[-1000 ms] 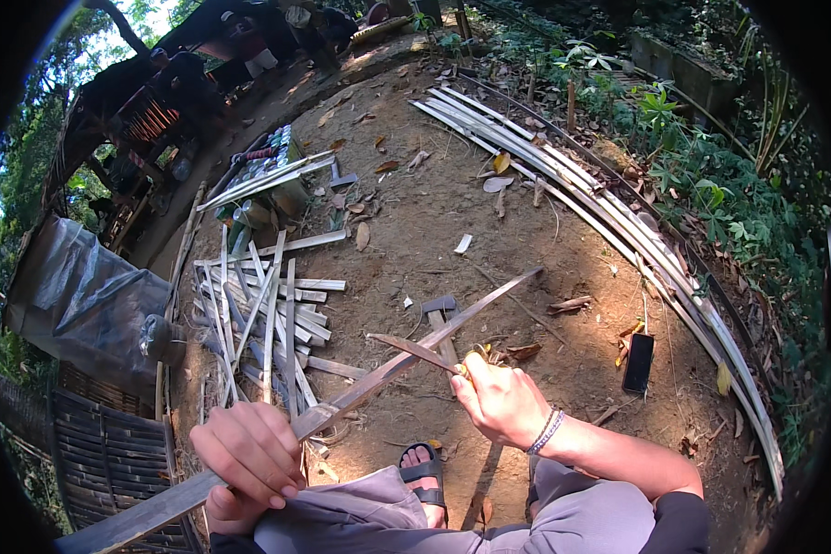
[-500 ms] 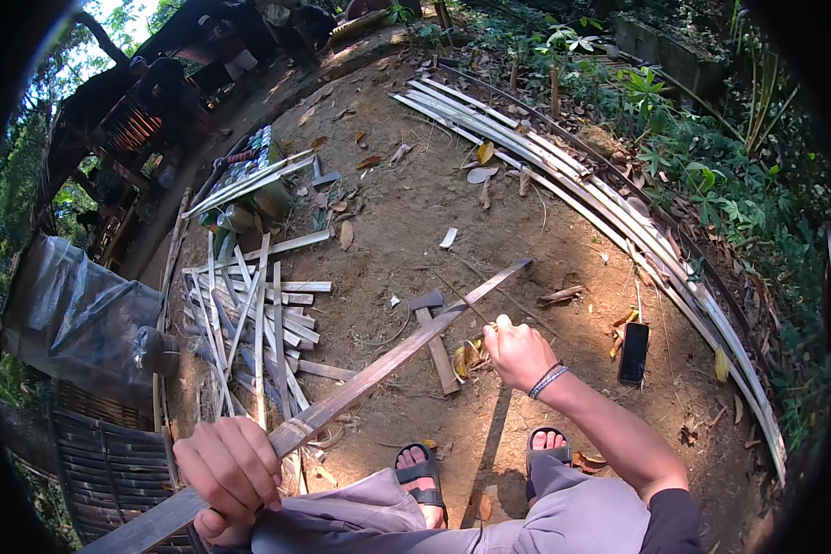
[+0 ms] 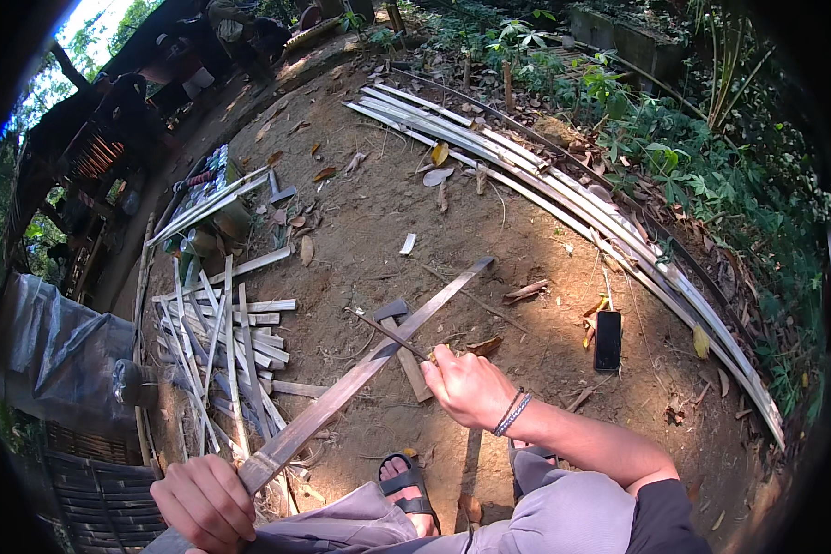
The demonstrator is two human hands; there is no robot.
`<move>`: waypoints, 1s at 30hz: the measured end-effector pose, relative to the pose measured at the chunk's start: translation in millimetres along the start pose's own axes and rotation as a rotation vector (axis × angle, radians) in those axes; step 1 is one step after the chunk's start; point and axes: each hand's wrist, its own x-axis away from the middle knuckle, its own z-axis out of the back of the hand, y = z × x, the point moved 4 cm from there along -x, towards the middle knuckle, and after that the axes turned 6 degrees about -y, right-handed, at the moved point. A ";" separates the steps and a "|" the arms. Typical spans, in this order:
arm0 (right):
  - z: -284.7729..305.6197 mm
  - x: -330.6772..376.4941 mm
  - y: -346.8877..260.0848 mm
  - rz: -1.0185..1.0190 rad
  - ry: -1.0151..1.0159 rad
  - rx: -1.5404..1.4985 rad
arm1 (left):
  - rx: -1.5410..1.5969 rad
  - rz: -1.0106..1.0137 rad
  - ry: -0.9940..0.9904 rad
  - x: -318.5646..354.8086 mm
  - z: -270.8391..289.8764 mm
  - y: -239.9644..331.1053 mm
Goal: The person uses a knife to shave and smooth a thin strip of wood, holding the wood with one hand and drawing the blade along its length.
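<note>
Brown and weathered, the long strip (image 3: 332, 398) slants across the space before me, its near part gripped in my left hand (image 3: 208, 499), while my right hand (image 3: 471, 383) is closed around the handle end of a knife (image 3: 388, 335) whose blade crosses it; I can't tell whether the edge is biting. I judge this strip barely worked, being in one piece and mostly dark, whereas the pile of shorter strips (image 3: 246, 342) to my left looks already split, and the long pale lengths (image 3: 563, 201) at right seem left uncut.
</note>
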 end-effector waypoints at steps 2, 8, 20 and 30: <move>2.0 -12.8 28.7 -0.097 0.084 0.087 | -0.005 -0.002 0.053 -1.9 -2.8 -2.4; -3.1 -29.4 73.4 0.134 0.099 0.295 | 0.022 0.012 -0.048 -12.0 -10.2 -6.7; -3.8 -24.9 50.8 0.008 0.106 0.058 | 0.006 0.141 -0.070 -7.3 9.2 8.5; -21.9 7.0 5.2 0.029 -0.099 -0.041 | -0.014 0.068 0.105 3.8 8.2 54.3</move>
